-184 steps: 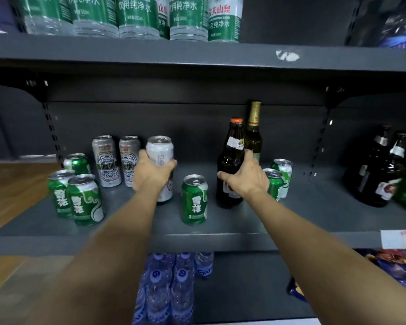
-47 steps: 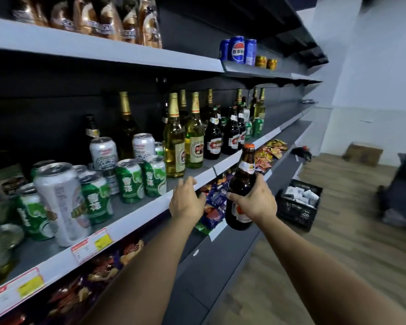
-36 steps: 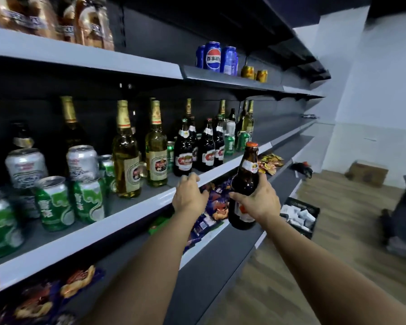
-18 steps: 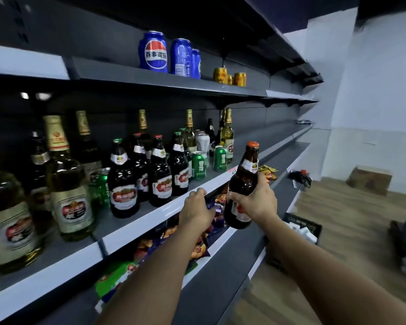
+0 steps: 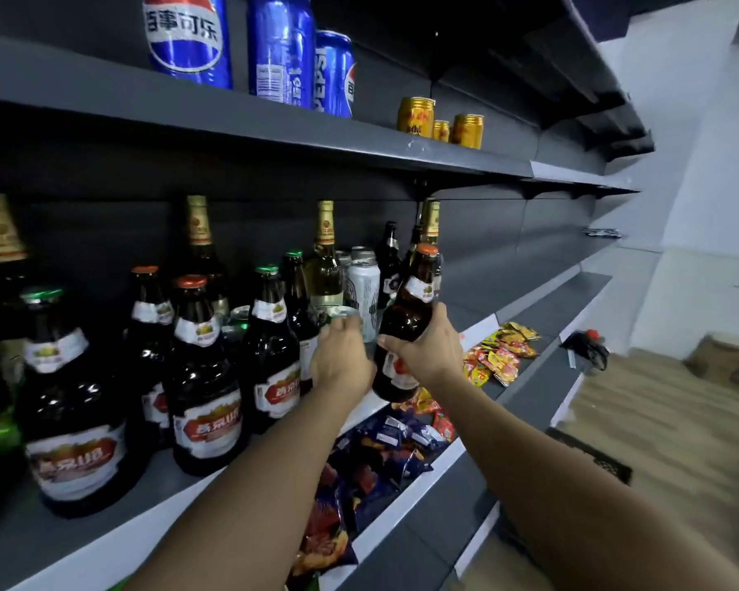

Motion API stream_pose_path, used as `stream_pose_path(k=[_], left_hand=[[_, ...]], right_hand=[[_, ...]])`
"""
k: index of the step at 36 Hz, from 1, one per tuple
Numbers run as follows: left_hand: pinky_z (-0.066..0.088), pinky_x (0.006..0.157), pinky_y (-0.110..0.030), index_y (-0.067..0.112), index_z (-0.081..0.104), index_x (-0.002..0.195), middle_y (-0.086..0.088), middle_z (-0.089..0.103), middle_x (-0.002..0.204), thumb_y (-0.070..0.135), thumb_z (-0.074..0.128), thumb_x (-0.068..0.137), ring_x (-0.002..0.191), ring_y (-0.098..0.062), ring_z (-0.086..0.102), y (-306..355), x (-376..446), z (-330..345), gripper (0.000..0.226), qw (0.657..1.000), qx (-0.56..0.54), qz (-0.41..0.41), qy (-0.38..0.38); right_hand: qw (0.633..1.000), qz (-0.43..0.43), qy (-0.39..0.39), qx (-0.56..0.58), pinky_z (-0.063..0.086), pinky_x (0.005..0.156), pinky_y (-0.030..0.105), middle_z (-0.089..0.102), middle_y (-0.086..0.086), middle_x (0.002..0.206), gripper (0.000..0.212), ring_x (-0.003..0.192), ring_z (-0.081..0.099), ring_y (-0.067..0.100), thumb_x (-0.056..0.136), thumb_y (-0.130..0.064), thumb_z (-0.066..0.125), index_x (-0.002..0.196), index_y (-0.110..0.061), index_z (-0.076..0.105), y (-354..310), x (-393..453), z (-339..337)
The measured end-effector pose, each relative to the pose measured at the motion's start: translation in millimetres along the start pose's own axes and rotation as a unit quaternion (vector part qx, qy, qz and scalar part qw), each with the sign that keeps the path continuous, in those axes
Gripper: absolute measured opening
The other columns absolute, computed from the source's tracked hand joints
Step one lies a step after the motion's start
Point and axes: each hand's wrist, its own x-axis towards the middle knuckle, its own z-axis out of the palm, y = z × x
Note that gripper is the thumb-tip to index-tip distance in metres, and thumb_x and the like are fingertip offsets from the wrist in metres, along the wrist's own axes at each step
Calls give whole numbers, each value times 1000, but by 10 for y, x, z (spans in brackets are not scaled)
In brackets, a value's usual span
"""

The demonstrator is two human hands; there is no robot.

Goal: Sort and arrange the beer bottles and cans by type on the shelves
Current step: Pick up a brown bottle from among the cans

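My right hand (image 5: 429, 354) grips a brown beer bottle (image 5: 410, 309) with an orange cap, held upright just in front of the middle shelf (image 5: 103, 543). My left hand (image 5: 342, 364) is beside it, fingers curled round a green can (image 5: 345, 312) standing at the shelf's front; only the can's top shows. Left of my hands stands a row of dark bottles with red labels (image 5: 205, 377), some orange-capped, some green-capped. Behind are gold-foil bottles (image 5: 325, 266) and a silver can (image 5: 363, 279).
Blue Pepsi cans (image 5: 280, 49) and small gold cans (image 5: 417, 115) stand on the shelf above. Snack packets (image 5: 500, 351) lie on the shelf below. The middle shelf is bare to the right of the bottles. A black basket (image 5: 589, 454) and a cardboard box (image 5: 726, 364) sit on the floor.
I have walked right along the shelves carrying the brown bottle. My left hand rose from the shelf edge onto the green can, and the bottle came closer to the shelf.
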Motion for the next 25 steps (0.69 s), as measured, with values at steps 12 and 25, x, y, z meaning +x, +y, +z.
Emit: stream_pose_path(k=[12,25], left_hand=[[43,91,-31,14,50,126,-5,54,129,6,50,89,124,-20,45,147,582,318,37,984,169,-52,33],[38,87,-30,21,57,118,3,60,118,11,49,87,116,-18,47,277,692,494,33,963,190,-126,144]], right_hand=[[985,-125,-122,6,42,90,38,54,11,125,76,117,52,30,71,-36,82,126,-10,37,284,1011,396],[971,-195,-100,-95,25,101,40,54,5,127,76,124,39,26,76,-68,62,124,-14,40,520,1312,614]])
